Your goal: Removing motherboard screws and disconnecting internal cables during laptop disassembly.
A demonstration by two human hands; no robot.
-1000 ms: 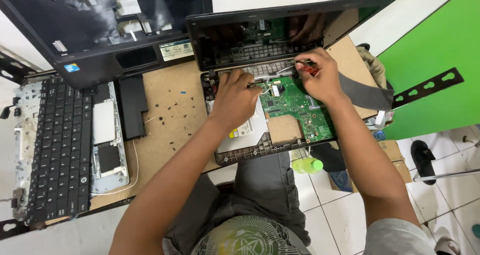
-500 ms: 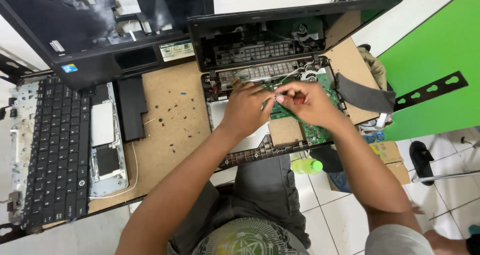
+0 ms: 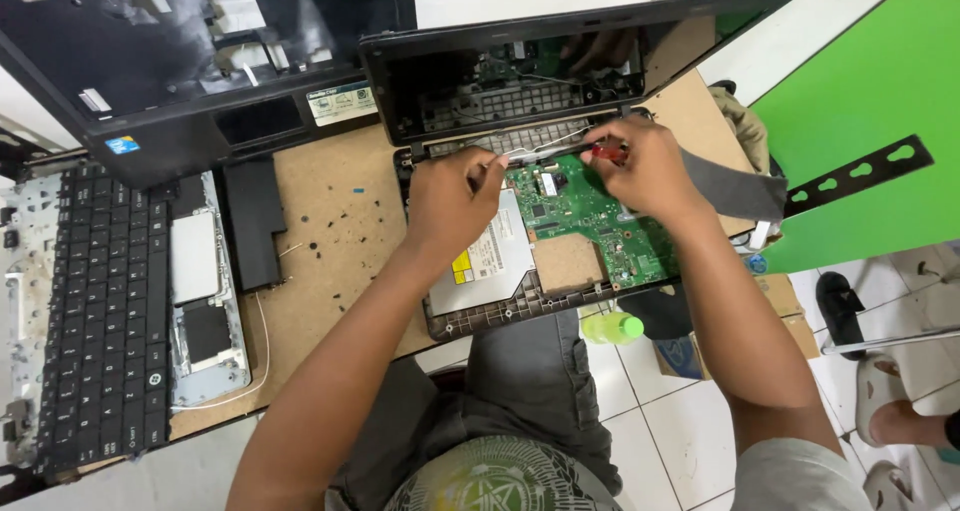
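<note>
Opened laptop (image 3: 560, 171) stripped on brown workbench (image 3: 330, 231), green circuit board (image 3: 590, 211) and silver optical drive (image 3: 490, 261) exposed in its base. Detached keyboard (image 3: 100, 311) lying well left. Left hand (image 3: 450, 201) fingers curled at hinge edge; right hand (image 3: 650, 171) pinching red-handled screwdriver (image 3: 607, 152) over the board.

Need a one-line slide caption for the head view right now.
Both hands, left hand and right hand with a red-handled screwdriver, work at the hinge edge of an opened laptop.
</note>
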